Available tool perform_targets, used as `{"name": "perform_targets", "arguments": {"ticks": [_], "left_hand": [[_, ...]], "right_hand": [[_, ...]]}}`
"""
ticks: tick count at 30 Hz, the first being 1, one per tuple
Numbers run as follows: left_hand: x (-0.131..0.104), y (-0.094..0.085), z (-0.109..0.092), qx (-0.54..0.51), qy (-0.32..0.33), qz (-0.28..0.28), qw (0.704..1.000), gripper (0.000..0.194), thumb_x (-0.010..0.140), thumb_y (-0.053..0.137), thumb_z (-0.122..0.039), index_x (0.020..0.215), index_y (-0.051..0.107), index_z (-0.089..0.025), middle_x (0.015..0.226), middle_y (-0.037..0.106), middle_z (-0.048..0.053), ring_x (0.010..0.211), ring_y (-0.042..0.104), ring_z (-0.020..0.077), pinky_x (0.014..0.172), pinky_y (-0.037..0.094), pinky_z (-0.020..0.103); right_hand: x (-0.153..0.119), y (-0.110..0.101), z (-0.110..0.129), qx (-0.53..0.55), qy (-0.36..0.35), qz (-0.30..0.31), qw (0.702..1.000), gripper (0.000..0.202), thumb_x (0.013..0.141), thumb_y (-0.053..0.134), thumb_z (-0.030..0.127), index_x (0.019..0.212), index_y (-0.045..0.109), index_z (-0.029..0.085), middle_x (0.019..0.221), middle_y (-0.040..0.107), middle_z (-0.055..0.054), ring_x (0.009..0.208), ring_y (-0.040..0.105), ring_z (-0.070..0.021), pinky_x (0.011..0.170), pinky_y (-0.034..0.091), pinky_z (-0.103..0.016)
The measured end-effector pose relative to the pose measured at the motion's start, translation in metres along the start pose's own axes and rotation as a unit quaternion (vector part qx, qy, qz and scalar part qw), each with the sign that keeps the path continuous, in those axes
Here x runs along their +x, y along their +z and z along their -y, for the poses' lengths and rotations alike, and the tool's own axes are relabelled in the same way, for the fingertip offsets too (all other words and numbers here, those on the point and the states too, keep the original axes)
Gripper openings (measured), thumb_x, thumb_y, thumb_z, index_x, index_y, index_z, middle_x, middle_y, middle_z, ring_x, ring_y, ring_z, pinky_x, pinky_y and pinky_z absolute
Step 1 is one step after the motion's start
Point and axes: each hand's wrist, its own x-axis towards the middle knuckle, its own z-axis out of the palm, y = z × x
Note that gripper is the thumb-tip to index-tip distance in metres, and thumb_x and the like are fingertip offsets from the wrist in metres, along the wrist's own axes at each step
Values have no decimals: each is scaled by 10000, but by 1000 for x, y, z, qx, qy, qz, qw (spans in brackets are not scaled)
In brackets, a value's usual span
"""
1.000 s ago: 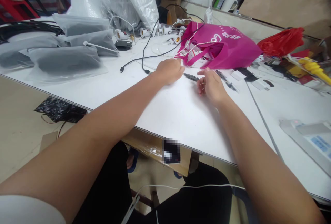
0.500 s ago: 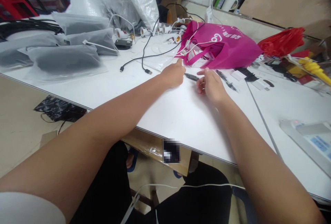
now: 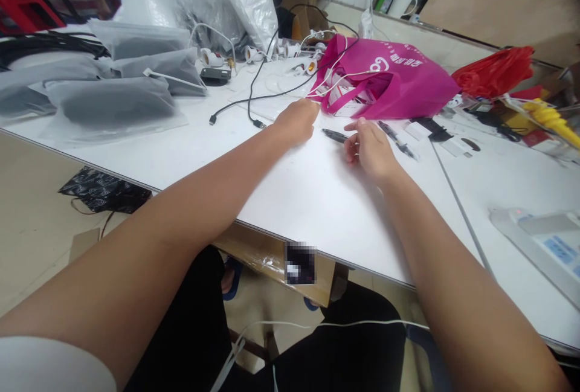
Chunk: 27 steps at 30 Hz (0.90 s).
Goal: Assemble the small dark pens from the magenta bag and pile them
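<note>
My left hand (image 3: 298, 121) is closed over the white table (image 3: 290, 192), just left of the pink bag's opening; what its fingers hold, if anything, is hidden. The pink bag (image 3: 408, 81) lies on its side, with white and red packets showing inside. My right hand (image 3: 368, 149) rests near the bag's front edge, fingers apart and slightly curled, with nothing in it. A black pen (image 3: 334, 135) lies between my hands, its right end close to my right fingers. Another pen (image 3: 399, 141) lies to the right of that hand. A black USB cable (image 3: 250, 99) runs behind my left hand.
Frosted bags (image 3: 113, 108) with dark contents are piled at the left. Clear plastic bags and white lamp sockets (image 3: 211, 57) stand at the back. A red plastic bag (image 3: 493, 72) sits at the back right, and a grey device (image 3: 539, 241) at the right edge.
My left hand has moved slightly left, away from the black pen, and the pen's left end now shows in full. My right hand has stayed in place.
</note>
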Motion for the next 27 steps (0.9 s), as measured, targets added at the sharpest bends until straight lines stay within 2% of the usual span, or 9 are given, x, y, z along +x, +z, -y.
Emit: {"name": "perform_targets", "arguments": {"ticks": [2,4,6,9,13,15,20,24,27], "left_hand": [[2,2,2,-3,4,-4,1000,358,999,687,-132,1273,856,-286,1429,820,124,1401,720,328,1219,597,437],[3,4,4,-3,10,-3,1000,345,995,686,-140,1254,862,-285,1394,829,119,1380,723,320,1211,600,428],[5,6,5,-4,18,-2,1000,333,994,672,-139,1228,870,-269,1362,835,125,1364,728,319,1212,599,427],[7,8,9,-5,34,-5,999,341,991,649,-132,1217,873,-256,1355,837,125,1358,735,321,1210,604,435],[10,5,14,-5,46,-15,999,343,992,659,-128,1245,862,-240,1438,816,142,1412,724,327,1261,579,452],[10,0,16,-6,35,-17,999,342,985,699,-156,1275,859,-242,1447,815,144,1436,721,340,1294,566,479],[7,-12,22,3,12,-1,1000,357,955,717,-141,1262,865,-249,1400,841,144,1432,728,350,1274,584,499],[7,-13,24,-15,12,1,1000,369,953,693,-125,1253,868,-251,1400,827,141,1401,729,329,1247,575,467],[8,-13,20,-28,18,-14,999,350,986,710,-175,1285,859,-278,1428,809,123,1417,703,324,1258,544,449]], "right_hand": [[1,0,-1,-4,-2,-1,1000,606,1107,519,886,1111,653,295,821,627,-40,674,619,-249,627,564,-411],[3,-2,-3,-35,-19,-14,999,511,1130,553,792,1092,659,294,846,635,-45,714,619,-254,694,590,-426],[5,-6,-4,-110,-51,-50,991,327,1124,639,606,1069,674,285,909,679,-65,808,643,-274,843,618,-468],[8,-11,-8,-230,-89,-100,964,106,1047,699,355,1099,716,264,1093,758,-119,990,691,-322,1083,573,-542],[14,-14,-22,-304,-107,-104,941,261,1035,663,279,1264,771,217,1369,762,-206,1279,694,-400,1226,502,-588],[17,-14,-29,-328,-102,-97,934,333,1025,669,273,1328,788,199,1421,757,-229,1358,672,-430,1253,488,-602],[19,-15,-35,-360,-78,-41,929,422,1002,673,235,1399,811,190,1433,791,-238,1360,695,-462,1213,534,-625],[18,-17,-32,-375,-82,-29,923,422,1032,637,206,1412,821,180,1427,808,-243,1359,718,-468,1184,557,-629],[17,-17,-32,-368,-93,-34,924,375,1030,636,186,1348,835,190,1364,829,-229,1316,737,-451,1168,566,-614]]}}
